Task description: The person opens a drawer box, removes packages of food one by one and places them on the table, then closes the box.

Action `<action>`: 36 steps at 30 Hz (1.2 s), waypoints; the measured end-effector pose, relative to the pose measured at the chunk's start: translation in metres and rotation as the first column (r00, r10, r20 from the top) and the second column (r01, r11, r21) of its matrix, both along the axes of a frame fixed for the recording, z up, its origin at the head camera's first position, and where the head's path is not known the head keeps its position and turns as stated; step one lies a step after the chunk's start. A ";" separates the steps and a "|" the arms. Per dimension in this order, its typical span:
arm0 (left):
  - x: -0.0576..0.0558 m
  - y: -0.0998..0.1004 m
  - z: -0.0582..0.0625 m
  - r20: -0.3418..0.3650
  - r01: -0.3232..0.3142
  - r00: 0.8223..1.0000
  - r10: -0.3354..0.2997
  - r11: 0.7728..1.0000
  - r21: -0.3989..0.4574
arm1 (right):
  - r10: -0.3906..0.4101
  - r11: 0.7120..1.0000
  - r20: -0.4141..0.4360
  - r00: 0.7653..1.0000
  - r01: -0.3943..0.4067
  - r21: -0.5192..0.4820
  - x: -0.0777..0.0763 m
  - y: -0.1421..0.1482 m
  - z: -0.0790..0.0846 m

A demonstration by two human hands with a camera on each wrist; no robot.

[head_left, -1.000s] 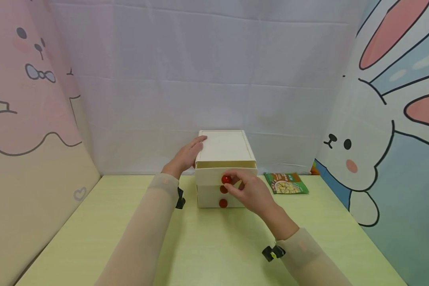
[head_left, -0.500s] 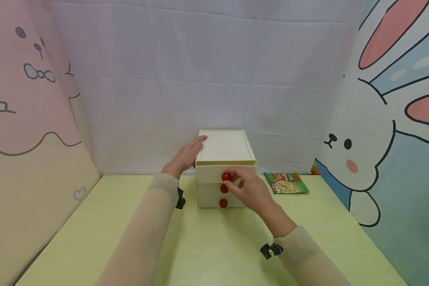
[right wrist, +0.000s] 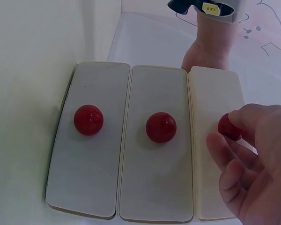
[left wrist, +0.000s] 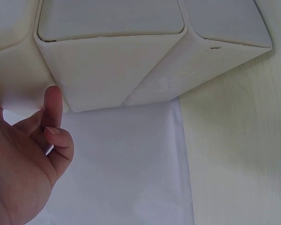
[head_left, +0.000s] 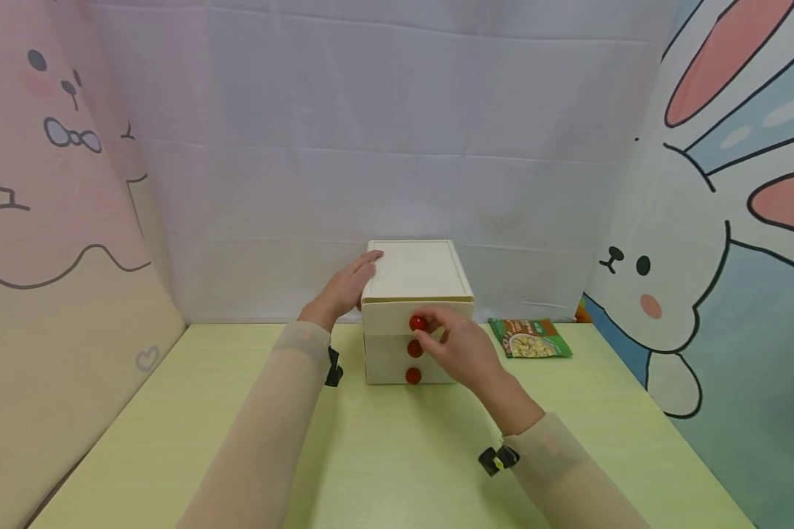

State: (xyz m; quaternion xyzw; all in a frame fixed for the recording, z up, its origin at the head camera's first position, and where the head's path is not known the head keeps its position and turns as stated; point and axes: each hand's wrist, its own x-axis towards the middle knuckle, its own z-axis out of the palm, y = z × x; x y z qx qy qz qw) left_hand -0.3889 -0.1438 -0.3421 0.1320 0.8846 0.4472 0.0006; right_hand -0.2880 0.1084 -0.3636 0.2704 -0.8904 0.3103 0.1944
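A small white chest of drawers (head_left: 423,268) with three drawers stands at the back of the table. Each drawer front carries a round red knob. My right hand (head_left: 466,349) pinches the top drawer's knob (head_left: 418,322) between thumb and fingers; only a thin gap shows above that drawer. The middle knob (right wrist: 161,127) and bottom knob (right wrist: 88,120) are untouched, their drawers flush together in the right wrist view. My left hand (head_left: 344,290) rests against the chest's left side, fingertips over its top edge. In the left wrist view, a finger (left wrist: 52,105) touches the side wall.
A green and brown snack packet (head_left: 531,339) lies on the table right of the chest. The pale green table (head_left: 397,455) reaches toward me. A white cloth (head_left: 370,147) hangs close behind, with cartoon-printed panels on both sides.
The top drawer has slid inward, away from me, and the gap beneath the chest's top has narrowed. My right hand has moved forward with its knob. The left hand has stayed put.
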 end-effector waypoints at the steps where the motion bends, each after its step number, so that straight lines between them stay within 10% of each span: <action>1: 0.000 0.000 0.000 -0.001 0.001 1.000 -0.001 1.000 0.002 | -0.003 1.000 0.001 1.000 0.003 0.001 0.000 0.000 0.000; 36: -0.002 0.000 -0.002 -0.001 -0.012 1.000 0.012 1.000 0.014 | -0.036 0.999 0.032 0.999 0.037 -0.038 -0.009 -0.006 -0.002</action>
